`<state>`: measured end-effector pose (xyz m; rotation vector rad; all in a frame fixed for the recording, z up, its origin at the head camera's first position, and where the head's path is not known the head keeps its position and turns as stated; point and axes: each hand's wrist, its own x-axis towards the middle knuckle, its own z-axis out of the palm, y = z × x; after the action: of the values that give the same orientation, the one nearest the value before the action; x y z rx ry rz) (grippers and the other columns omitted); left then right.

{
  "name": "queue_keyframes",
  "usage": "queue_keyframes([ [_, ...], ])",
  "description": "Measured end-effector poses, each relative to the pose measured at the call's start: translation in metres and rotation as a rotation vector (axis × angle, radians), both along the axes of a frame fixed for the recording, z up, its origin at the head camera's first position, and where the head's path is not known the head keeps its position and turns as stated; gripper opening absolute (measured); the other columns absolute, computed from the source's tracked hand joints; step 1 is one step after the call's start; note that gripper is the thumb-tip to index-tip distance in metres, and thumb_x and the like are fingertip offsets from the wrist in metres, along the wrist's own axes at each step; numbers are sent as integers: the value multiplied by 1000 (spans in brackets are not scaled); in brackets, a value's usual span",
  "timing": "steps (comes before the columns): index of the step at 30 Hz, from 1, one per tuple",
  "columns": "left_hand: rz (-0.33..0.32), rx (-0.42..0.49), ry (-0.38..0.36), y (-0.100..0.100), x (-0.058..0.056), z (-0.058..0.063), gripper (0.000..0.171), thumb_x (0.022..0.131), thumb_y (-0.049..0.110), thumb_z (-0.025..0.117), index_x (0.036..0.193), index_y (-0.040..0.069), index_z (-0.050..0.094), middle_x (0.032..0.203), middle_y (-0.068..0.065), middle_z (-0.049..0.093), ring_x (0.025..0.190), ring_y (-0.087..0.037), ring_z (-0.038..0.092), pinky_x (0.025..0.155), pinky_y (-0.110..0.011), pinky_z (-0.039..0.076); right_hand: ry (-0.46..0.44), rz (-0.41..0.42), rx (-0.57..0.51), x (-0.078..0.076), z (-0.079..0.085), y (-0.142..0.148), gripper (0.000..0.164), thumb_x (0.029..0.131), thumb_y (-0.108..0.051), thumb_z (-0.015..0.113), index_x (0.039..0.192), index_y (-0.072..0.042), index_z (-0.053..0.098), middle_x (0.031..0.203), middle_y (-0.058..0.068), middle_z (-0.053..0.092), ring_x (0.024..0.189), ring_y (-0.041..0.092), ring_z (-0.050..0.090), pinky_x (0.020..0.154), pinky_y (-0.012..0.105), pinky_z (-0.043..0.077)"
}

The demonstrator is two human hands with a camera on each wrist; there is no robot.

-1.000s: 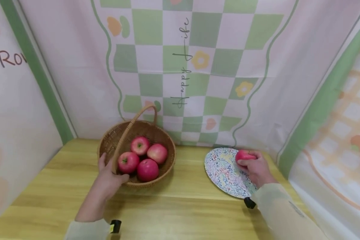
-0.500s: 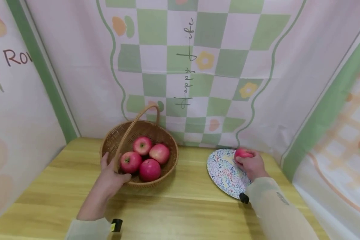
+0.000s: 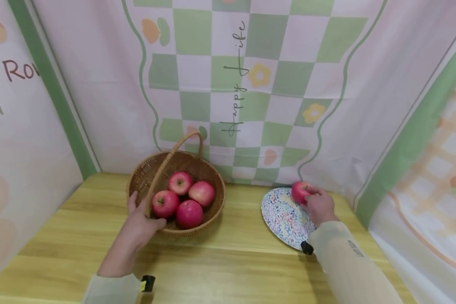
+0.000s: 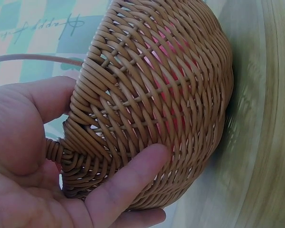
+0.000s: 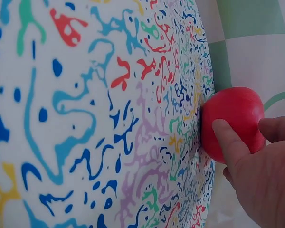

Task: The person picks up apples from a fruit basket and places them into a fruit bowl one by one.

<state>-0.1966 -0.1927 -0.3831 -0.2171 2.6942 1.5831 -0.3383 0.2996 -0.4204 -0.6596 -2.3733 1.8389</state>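
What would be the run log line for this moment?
left hand: grips basket rim | right hand: holds apple on plate

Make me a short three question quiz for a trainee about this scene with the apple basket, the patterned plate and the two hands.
1. How many apples lie in the wicker basket?
2. True or false: the left hand holds the basket by the top of its handle.
3. What does the right hand hold: A) a knife, B) a red apple, C) a cup?

Key
1. Four.
2. False: in the left wrist view its thumb and fingers clasp the basket's rim and wall, near where the handle joins.
3. B: its fingers curl round the apple at the far part of the patterned plate, touching it in the right wrist view. The plate lies on the wooden table.
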Motion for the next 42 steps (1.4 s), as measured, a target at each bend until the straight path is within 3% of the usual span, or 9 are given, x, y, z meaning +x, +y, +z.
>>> queue_keyframes([
  [7,4,17,8,2,0,0,98,83,4,70,161,13,13,160,-14,-26,139,-57,11,106,-65,23,31,-18,-66,2,5,6,57,100,-7,51,154,-8,35,156,22,29,135,40,39,95,45,48],
  [14,3,6,13,1,1,-1,101,83,5,71,162,15,9,160,-17,-24,138,-57,16,104,-65,29,66,-88,-22,7,28,7,68,96,-20,59,157,-11,29,154,18,35,126,35,47,96,44,48],
  [17,5,4,11,1,1,-1,102,83,5,71,162,15,7,160,-17,-24,137,-58,16,104,-65,30,108,-121,34,8,43,3,69,96,-23,59,158,-16,30,152,13,38,97,24,58,76,36,54],
  [21,7,-2,16,2,2,-1,103,83,5,71,162,15,5,160,-18,-24,136,-58,19,101,-64,33,131,-108,81,13,67,-18,71,96,-27,63,158,-26,30,150,11,40,60,11,48,51,29,48],
  [25,8,-12,23,3,3,0,104,83,6,70,162,14,3,159,-19,-23,134,-59,23,99,-62,37,192,5,98,20,85,-56,75,93,-27,70,158,-26,31,152,16,38,67,14,55,54,27,50],
  [28,5,-12,30,4,3,0,105,83,6,70,161,14,2,159,-20,-24,135,-59,21,100,-62,36,254,136,55,27,91,-87,80,90,-23,74,158,-25,31,154,20,31,97,23,59,62,24,53],
  [32,-3,-14,35,5,3,-1,105,83,7,70,161,15,0,159,-20,-24,135,-59,21,99,-61,37,316,341,-64,39,92,-127,85,88,-16,76,158,-29,29,161,18,19,137,34,34,81,29,54],
  [34,-10,-21,38,6,4,-1,105,84,7,70,161,16,0,159,-19,-25,134,-59,24,97,-60,39,345,444,-66,44,91,-145,86,88,-17,77,158,-33,29,163,10,16,142,35,26,89,36,52],
  [42,-35,-104,93,11,5,3,104,85,9,73,162,17,3,160,-15,-25,109,-47,55,64,-35,48,470,719,286,58,78,-195,95,78,-47,82,156,-40,28,164,-13,8,145,28,24,108,53,31],
])
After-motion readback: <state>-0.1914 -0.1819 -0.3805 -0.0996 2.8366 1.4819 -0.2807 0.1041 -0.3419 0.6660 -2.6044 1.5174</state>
